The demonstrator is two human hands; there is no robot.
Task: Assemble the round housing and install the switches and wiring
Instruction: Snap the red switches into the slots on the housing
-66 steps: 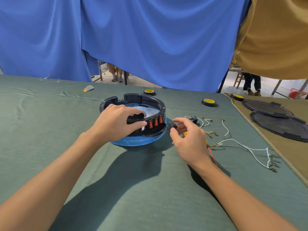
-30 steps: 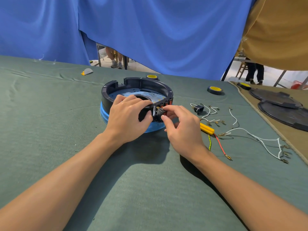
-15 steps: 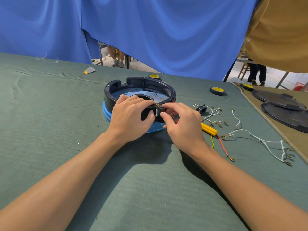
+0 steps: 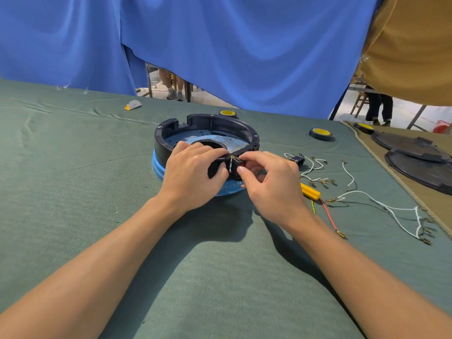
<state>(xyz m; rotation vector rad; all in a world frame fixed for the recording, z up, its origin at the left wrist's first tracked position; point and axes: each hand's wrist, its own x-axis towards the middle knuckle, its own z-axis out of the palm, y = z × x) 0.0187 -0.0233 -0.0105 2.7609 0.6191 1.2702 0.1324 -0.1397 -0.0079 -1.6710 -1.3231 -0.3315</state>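
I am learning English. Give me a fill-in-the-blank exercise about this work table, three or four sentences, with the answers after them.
1. The black round housing stands on a ____ base.
2. The left hand grips the near wall of the ____, where the right hand pinches a small black part.
3. The connector block beside the right hand is ____.
4. The loose white wires lie to the ____ of the housing.
Answers: blue; housing; yellow; right.
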